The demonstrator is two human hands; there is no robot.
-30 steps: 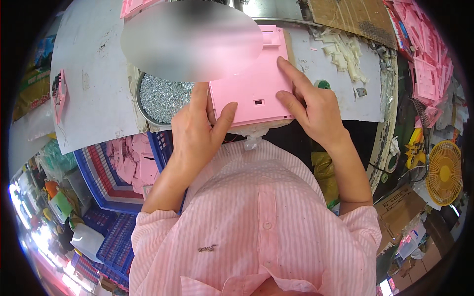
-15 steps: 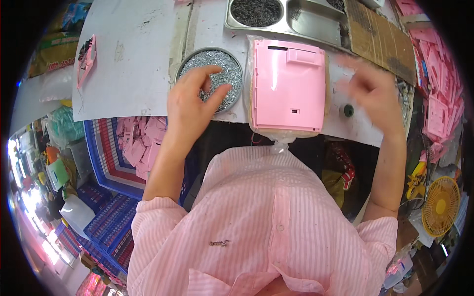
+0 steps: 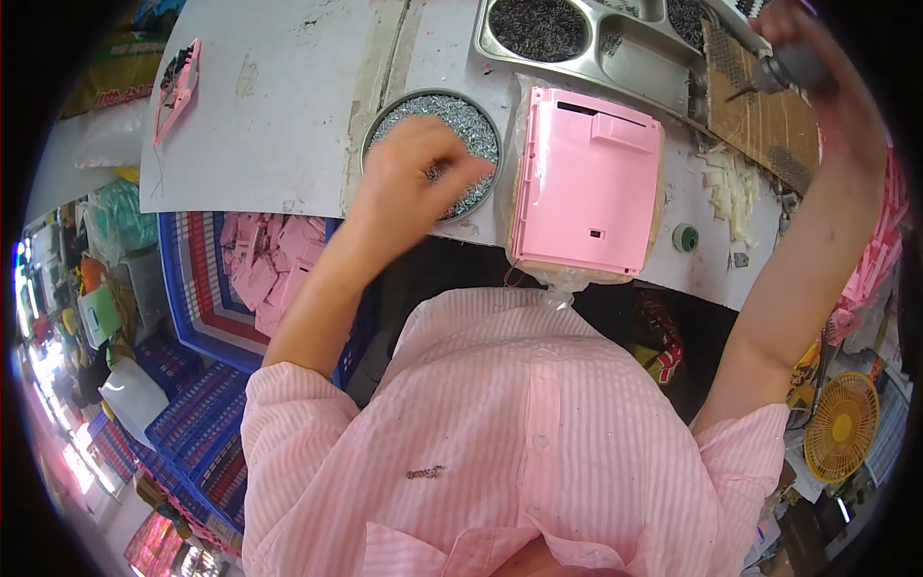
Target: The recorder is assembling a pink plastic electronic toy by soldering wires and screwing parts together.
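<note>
Pink plastic panel (image 3: pixel 591 183) is laid flat on a plastic-wrapped pad (image 3: pixel 577 276) at the near edge of the white table (image 3: pixel 269 115), with both hands apart from it. Nearest of all, a pink striped shirt (image 3: pixel 481 413) is worn by the person, its front close to the knotted end of the wrapping. To the left, below the tabletop, a blue basket (image 3: pixel 173 279) is filled with pink pieces (image 3: pixel 264 260). Just left of the panel, a round dish (image 3: pixel 367 135) is heaped with small silver screws (image 3: pixel 481 135). Over it the left hand (image 3: pixel 409 173) is held with fingers and thumb curled; they are blurred, and whether any screw is pinched there cannot be told. On the panel's right, a small green roll (image 3: pixel 686 238) is set, and loose white parts (image 3: pixel 728 188) are scattered past it. Farther off, a metal tray (image 3: pixel 644 72) is placed behind the panel, dark screws (image 3: pixel 538 27) being kept in its round compartment. Beside the tray, cardboard (image 3: pixel 755 115) is laid. Near this, at the upper right, a dark tool (image 3: pixel 803 72) with a thin tip is grasped by the right hand (image 3: pixel 812 34), which is partly blurred.
</note>
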